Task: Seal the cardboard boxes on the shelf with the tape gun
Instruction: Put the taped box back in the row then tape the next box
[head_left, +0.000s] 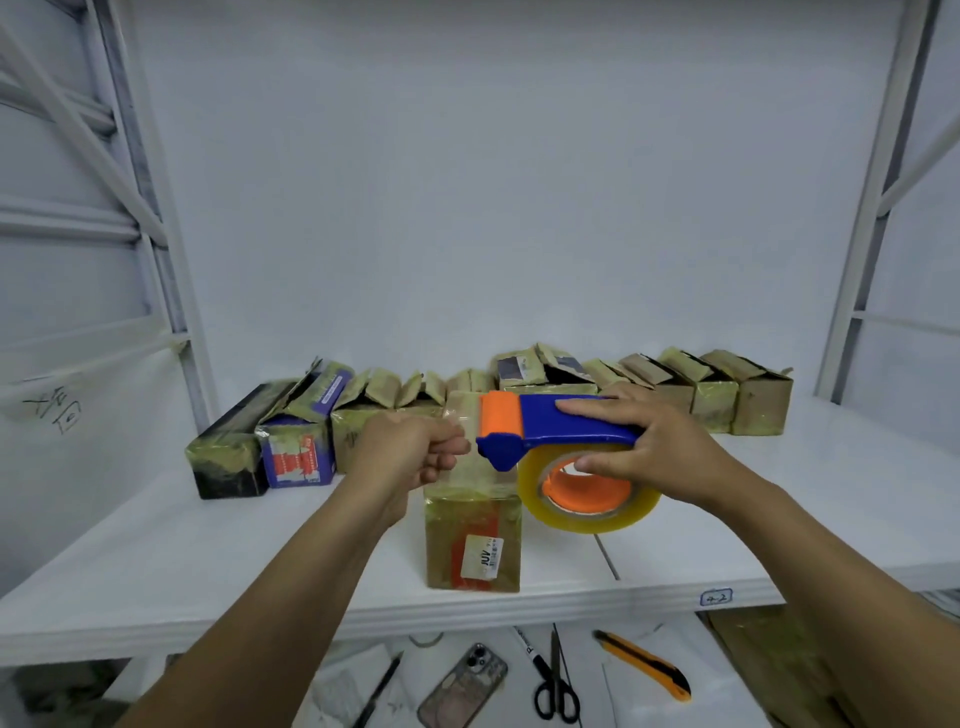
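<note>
Below the white shelf (208, 587) lie one pair of black scissors (556, 686), one orange utility knife (644, 665) and one phone (462, 686). At the shelf's near middle stands one tape-wrapped cardboard box (472, 530), seemingly pulled forward for sealing. Over it, the left hand (410, 452) pinches the clear tape end (457, 415) in curled fingers, apparently drawing it out. The right hand (639, 447) grips the single blue-and-orange tape gun (550, 431), thumb inside the roll. At the far edge, roughly ten cardboard boxes (717, 395) wait, most with flaps open.

Storeroom or packing area: white metal shelving (675, 587), row of cardboard boxes (571, 384), bare wall.
</note>
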